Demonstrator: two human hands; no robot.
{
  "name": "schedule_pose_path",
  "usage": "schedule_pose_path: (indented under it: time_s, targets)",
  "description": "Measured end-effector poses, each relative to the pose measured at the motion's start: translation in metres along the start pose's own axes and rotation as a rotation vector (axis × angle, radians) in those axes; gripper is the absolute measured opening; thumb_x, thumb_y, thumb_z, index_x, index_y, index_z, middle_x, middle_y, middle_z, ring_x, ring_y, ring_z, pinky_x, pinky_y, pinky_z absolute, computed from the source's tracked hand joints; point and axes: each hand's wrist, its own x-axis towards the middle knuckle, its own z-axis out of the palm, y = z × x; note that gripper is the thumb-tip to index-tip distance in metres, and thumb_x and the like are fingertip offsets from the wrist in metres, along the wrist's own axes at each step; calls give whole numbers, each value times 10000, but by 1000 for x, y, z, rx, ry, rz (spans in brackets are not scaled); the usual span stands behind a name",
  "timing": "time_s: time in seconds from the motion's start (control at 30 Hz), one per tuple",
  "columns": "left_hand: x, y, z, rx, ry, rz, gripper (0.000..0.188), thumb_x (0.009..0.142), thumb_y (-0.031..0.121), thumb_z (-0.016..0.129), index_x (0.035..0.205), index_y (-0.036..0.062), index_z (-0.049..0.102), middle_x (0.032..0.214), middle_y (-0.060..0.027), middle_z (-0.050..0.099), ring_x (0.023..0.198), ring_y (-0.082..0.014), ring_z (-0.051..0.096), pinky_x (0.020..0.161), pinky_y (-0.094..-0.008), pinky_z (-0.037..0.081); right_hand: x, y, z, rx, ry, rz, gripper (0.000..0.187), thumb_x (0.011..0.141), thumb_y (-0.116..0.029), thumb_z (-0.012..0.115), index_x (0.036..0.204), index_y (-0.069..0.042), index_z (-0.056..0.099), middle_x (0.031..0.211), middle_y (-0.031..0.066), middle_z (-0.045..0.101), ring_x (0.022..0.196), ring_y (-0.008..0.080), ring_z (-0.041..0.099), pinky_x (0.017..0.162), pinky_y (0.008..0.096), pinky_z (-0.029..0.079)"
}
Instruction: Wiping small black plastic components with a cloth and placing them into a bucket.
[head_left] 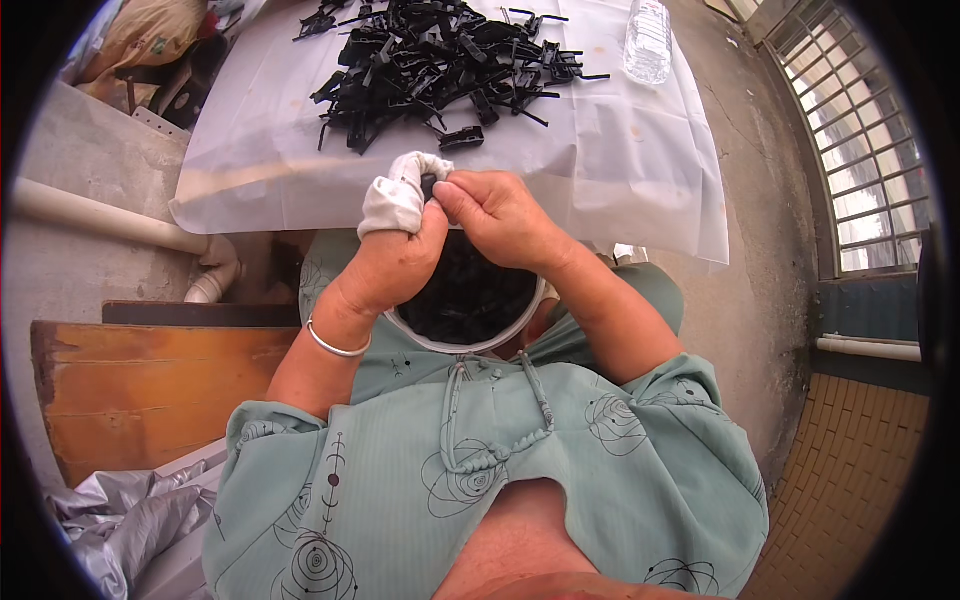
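Note:
Above a white bucket (462,347) in my lap, my two hands meet at a small black piece (429,187). My left hand (402,250) is closed round it, with white cloth (393,205) covering its fingers. From the other side my right hand (503,222) pinches at the same piece with thumb and finger. Most of the piece is hidden, so its exact kind does not show. Black pieces fill the bucket. Just beyond my hands, a heap of black plastic clip-like parts (430,75) lies on the table, and one part (461,138) sits at its near edge.
White plastic sheeting (260,140) covers the table and hangs over its front edge. A clear plastic bottle (648,45) lies at the far right. Left of me are a pale pipe (110,215) and a brown wooden board (160,385). A barred window (850,130) is at the right.

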Motion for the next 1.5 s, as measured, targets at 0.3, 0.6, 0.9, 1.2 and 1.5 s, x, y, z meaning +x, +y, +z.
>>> schedule_pose_path:
  time_s: [0.3,0.6,0.9,1.2,1.5]
  targets:
    - [-16,-7,-14,160,22,50,263,804,67,513,1052,-21,503,932,-184,569,897,-314,550,783,-328,443,4,5,-6,-138,-71,-13,232,880,-173,529,738,11,524,592,127,477,531,171,382,536,300,395]
    - [18,-20,-16,206,158,295,291,786,-5,582,1077,8,578,1073,-166,585,991,-296,570,864,-330,449,23,23,-31,-808,60,-50,268,793,-152,607,1026,-51,524,752,159,608,713,343,594,608,422,466]
    - [27,-22,-8,-82,39,177,307,866,90,537,1154,5,473,755,-46,579,634,-101,541,564,-256,456,-3,-16,-27,-329,94,-190,296,737,-44,656,1016,-33,559,684,103,564,560,170,545,506,305,427]
    - [4,12,-3,-605,-92,-121,325,906,84,473,1219,-1,456,798,-10,555,536,-24,460,455,-165,395,-1,-13,-5,-71,359,-84,162,792,-99,672,737,-18,542,586,8,505,544,52,435,475,217,359]
    - [3,12,-6,-361,-15,-100,343,868,42,520,1207,2,496,895,-30,596,555,-2,448,467,-161,396,-5,-6,-18,30,83,-141,223,927,-181,487,816,-1,560,659,39,500,616,102,446,571,251,394]
